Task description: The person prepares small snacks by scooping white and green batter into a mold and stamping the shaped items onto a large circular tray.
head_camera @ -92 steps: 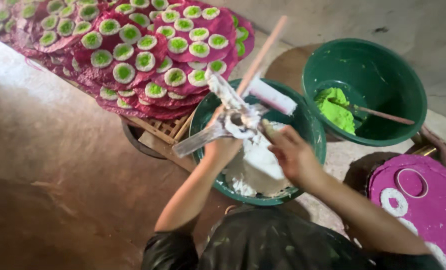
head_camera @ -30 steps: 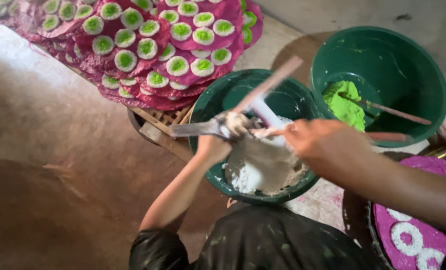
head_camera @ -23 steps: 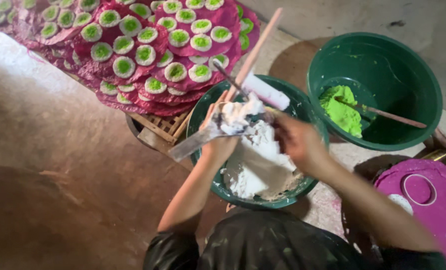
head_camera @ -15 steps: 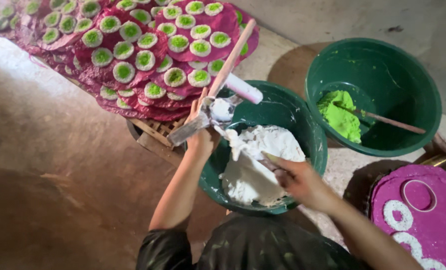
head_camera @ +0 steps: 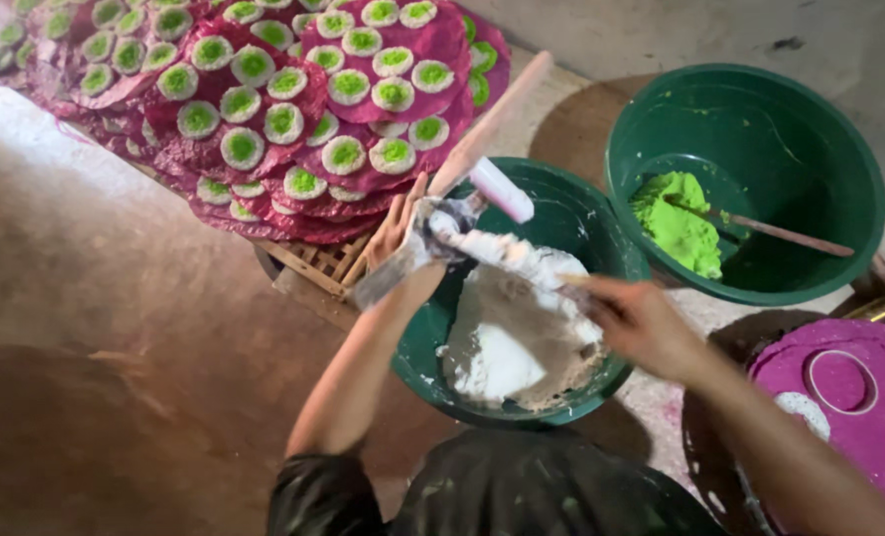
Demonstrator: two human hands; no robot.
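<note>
My left hand (head_camera: 400,230) holds a flat metal tool (head_camera: 393,276) smeared with white paste, just above the left rim of a dark green basin (head_camera: 601,230). My right hand (head_camera: 639,324) grips a thin stick (head_camera: 522,260) coated in white paste, and its tip touches the tool at my left hand. White paste (head_camera: 507,347) lies in the bottom of the basin. A long wooden rod (head_camera: 492,117) with a white and pink end leans over the basin's far rim.
A second green basin (head_camera: 839,149) at the right holds bright green paste (head_camera: 676,223) and a wooden stick (head_camera: 780,233). Several purple discs (head_camera: 264,159) dotted with white-and-green circles pile on a slatted crate (head_camera: 318,263). A purple disc (head_camera: 849,397) lies at the lower right.
My right hand has come up out of the basin's paste and brought the loaded stick across to the tool in my left hand. The left hand stayed by the basin's rim.
</note>
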